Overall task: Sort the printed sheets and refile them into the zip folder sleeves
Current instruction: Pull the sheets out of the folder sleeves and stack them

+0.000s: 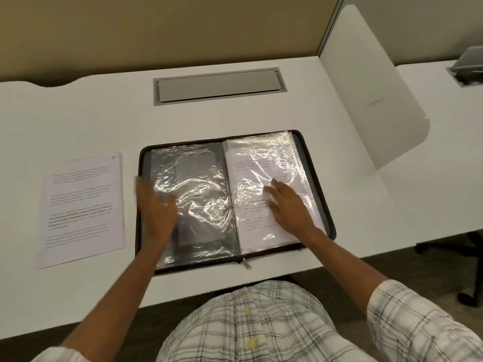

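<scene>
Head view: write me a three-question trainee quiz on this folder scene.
1. True or false: the folder lies zipped shut.
2. The loose sheet lies: A) left of the folder, B) right of the folder, C) inside a sleeve.
3. Which hand rests on the sleeve that holds a printed page?

Key: 1 false, it lies open. 2 A. 3 the right hand.
</scene>
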The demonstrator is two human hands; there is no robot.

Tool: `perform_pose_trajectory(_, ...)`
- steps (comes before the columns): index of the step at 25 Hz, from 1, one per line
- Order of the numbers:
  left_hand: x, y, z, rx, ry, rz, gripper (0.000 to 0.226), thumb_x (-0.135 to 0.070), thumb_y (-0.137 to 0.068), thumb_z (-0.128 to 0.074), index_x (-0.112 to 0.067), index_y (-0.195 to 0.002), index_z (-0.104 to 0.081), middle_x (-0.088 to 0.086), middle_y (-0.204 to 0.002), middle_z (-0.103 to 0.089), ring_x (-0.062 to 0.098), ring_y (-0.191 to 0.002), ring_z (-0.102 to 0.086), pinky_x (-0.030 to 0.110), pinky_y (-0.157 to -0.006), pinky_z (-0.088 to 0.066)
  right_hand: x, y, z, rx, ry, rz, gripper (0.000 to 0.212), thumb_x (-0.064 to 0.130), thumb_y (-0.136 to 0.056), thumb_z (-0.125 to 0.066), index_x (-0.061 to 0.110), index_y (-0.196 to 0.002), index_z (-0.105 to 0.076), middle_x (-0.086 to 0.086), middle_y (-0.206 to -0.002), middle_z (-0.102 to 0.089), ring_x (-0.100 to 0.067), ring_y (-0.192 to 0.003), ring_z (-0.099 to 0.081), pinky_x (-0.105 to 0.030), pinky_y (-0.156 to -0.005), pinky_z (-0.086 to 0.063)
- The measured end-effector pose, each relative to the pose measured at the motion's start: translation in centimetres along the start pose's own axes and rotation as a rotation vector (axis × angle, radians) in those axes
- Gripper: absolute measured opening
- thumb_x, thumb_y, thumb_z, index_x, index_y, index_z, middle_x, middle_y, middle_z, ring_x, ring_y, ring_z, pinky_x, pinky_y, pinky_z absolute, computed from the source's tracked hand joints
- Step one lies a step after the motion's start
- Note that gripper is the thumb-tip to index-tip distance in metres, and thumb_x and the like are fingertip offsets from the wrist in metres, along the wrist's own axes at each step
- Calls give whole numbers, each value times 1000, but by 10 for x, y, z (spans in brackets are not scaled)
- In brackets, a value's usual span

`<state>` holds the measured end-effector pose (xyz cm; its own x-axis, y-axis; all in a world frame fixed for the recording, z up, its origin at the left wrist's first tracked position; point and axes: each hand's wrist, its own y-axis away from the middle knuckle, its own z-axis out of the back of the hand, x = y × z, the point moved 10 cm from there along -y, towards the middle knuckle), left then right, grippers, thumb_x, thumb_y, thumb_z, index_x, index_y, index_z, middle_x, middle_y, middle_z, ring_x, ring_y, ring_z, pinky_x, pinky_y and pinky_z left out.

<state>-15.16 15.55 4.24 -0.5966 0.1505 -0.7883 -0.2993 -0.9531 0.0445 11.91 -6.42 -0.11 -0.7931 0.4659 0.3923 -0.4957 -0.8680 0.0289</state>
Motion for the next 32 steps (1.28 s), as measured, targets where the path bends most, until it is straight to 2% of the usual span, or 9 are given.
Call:
perform_pose_trajectory(2, -52, 13, -50, 185, 42, -122, 42, -9, -103, -61, -9, -144, -54, 5, -152, -44, -15, -116, -56, 9, -91, -51, -7, -6, 8, -34, 7, -38, 35, 18, -100, -59, 13, -135, -61, -10, -154, -49, -31, -132, -54, -46, -105, -49)
perform_pose_trajectory(3, -75, 17, -78, 270, 23, -191, 40, -10, -104, -58, -9, -144, -54, 5, -148, -49, -17, -108, -56, 4, -87, -47, -11, -12, 12, -45, -3, -57, 34, 16, -99, -60, 13, -132, -63, -9, -153, -50, -31, -128, -56, -45, -102, -50)
perform_pose_trajectory(6, -116, 7, -159, 430, -100, -358, 49, -19, -107, -53, -11, -154, -43, 9, -159, -44, 17, -143, -44, 31, -120, -35, -27, -44, 27, -30, -37, -54, 35, 13, -99, -59, 13, -134, -64, -7, -153, -51, -29, -132, -52, -40, -107, -46)
perform_pose_trajectory(10, -114, -30, -218, 475, -276, -318, 60, -31, -110, -45, -6, -162, -26, 11, -170, -22, 26, -159, -14, 46, -129, -15, -38, -99, 53, -29, -82, 53, 46, 2, -99, -58, 7, -144, -54, -14, -154, -48, -32, -136, -48, -40, -114, -40)
perform_pose_trajectory(15, -116, -45, -215, 322, -423, -397, 51, -40, -102, -62, -7, -141, -60, 12, -152, -54, 30, -144, -45, 45, -121, -29, -42, -167, 63, 9, -22, 158, 44, 5, -100, -58, 8, -144, -54, -13, -153, -50, -32, -133, -50, -41, -104, -46)
perform_pose_trajectory(20, -112, -66, -193, 267, -279, -279, 42, -45, -84, -82, -14, -111, -73, 0, -131, -65, 18, -120, -60, 35, -95, -52, -17, -220, 44, 209, -149, 259, 26, 9, -100, -53, 11, -118, -72, -7, -113, -74, -27, -102, -66, -38, -88, -52)
perform_pose_trajectory(23, -113, -76, -197, 354, -242, -395, 35, -42, -82, -85, -15, -97, -69, 1, -146, -56, 19, -137, -47, 31, -102, -42, -12, -247, 30, 461, -106, 200, 24, 8, -99, -54, 17, -107, -75, 4, -106, -74, -18, -100, -66, -23, -81, -43)
perform_pose_trajectory(27, -119, -98, -212, 587, -234, -499, 41, -56, -79, -82, -20, -90, -67, 2, -145, -58, 21, -140, -46, 46, -119, -33, -8, -258, 16, 718, 165, 225, 23, 9, -93, -63, 25, -104, -75, 14, -97, -67, -10, -89, -60, -29, -84, -45)
perform_pose_trajectory(32, -140, -117, -221, 731, -298, -585, 46, -59, -72, -87, -32, -95, -58, -6, -107, -60, 16, -105, -49, 36, -90, -41, -11, -255, 6, 876, 52, 204, 7, 26, -94, -72, 22, -98, -76, 7, -79, -70, -4, -53, -57, -21, -65, -46)
